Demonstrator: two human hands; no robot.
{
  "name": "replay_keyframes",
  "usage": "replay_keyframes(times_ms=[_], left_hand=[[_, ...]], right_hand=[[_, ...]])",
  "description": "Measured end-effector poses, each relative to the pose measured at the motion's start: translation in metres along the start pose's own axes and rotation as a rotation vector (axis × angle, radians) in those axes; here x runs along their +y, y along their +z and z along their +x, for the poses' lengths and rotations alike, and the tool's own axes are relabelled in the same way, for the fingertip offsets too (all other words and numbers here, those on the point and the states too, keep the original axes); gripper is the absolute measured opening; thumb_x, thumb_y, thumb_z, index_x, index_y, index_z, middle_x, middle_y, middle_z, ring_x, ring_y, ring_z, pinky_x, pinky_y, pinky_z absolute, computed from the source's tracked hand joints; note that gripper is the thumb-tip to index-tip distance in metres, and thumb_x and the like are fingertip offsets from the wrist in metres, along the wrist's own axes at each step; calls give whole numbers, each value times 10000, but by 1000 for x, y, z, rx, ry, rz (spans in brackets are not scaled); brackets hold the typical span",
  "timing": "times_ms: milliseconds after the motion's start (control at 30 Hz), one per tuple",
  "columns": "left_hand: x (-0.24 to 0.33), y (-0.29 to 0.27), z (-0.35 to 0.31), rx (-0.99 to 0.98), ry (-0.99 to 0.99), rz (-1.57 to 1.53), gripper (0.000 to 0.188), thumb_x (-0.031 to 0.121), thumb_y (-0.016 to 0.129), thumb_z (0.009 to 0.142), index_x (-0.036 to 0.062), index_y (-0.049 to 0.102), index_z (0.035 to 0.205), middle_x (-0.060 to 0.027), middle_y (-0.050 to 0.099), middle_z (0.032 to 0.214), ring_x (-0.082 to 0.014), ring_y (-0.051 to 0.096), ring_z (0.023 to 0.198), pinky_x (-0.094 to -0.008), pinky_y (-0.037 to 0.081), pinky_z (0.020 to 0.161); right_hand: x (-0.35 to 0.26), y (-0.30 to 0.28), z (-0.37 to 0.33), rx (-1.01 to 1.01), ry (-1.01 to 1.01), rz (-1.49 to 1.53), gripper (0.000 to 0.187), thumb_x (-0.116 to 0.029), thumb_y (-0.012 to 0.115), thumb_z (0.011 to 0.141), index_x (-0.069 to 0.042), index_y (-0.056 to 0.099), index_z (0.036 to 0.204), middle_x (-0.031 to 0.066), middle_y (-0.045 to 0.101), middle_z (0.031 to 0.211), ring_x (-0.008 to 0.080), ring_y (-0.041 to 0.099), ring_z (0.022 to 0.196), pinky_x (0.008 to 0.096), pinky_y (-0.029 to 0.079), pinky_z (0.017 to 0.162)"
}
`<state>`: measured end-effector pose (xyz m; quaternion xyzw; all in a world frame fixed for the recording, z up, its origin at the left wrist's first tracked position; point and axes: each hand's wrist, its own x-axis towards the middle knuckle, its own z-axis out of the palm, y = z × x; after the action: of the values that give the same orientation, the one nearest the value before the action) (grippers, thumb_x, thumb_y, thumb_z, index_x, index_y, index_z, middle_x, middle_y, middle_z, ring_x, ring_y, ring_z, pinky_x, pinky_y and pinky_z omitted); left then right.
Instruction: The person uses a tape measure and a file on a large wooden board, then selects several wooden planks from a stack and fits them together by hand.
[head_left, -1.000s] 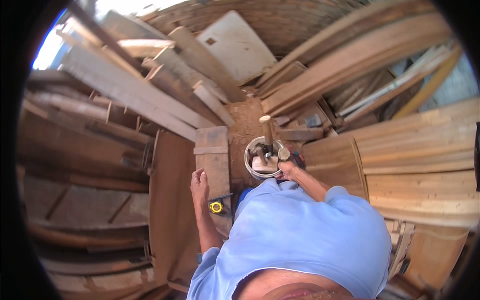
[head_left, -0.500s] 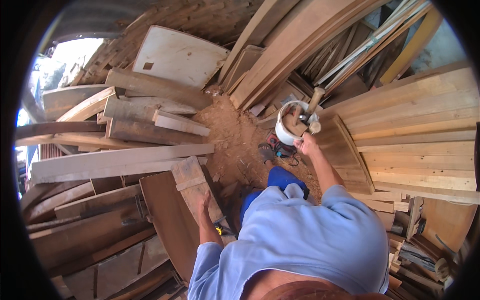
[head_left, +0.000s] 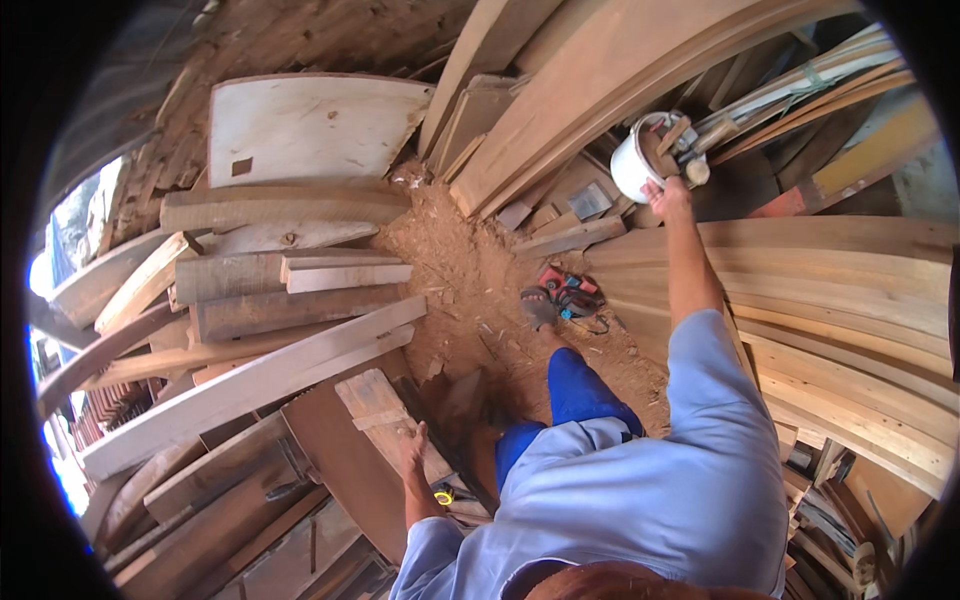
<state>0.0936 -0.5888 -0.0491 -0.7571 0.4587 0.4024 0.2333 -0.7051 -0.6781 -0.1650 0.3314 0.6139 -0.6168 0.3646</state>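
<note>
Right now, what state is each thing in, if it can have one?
Bucket: open-topped, held, tools sticking out
Right hand: gripping the bucket's edge
Left hand: open, holding nothing visible
Tape measure: set down; tape extension too small to tell
Floor: littered with shavings
Power tool: on the floor; on or off, can't tell
White board: holed near one corner

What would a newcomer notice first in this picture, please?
Probably the white bucket, held out in the right hand at the upper right. Next may come the red and black machine beside the foot near the middle, then the large white board at the upper left.
</note>
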Motion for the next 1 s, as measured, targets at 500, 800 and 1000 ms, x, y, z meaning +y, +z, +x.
replay_keyframes(times_ms=[500,800,1000], left_hand=[[-8,-2,-13,-39,-158,-40,905,585,590,870,-85,355,1432,-317,390,1455,-390,382,1379,-393,311,1129],[33,-12,-27,-40,-269,-3,872,561,613,867,-86,397,1410,-311,448,1417,-370,412,1366,-389,323,1119],[19,-15,-10,-115,-194,-73,907,614,607,852,-87,418,1395,-308,405,1453,-370,372,1391,-380,317,1120]], right_hand=[[27,62,150,12,-105,90,359,-125,350,1001,8,397,1331,202,524,1247,369,616,1107,519,592,816],[13,55,155,137,-4,-327,386,-345,430,1008,-76,452,1284,139,621,1116,298,688,957,468,550,841],[7,53,144,223,-110,-610,389,-375,482,970,-117,535,1257,102,628,1134,280,692,921,449,541,824]])
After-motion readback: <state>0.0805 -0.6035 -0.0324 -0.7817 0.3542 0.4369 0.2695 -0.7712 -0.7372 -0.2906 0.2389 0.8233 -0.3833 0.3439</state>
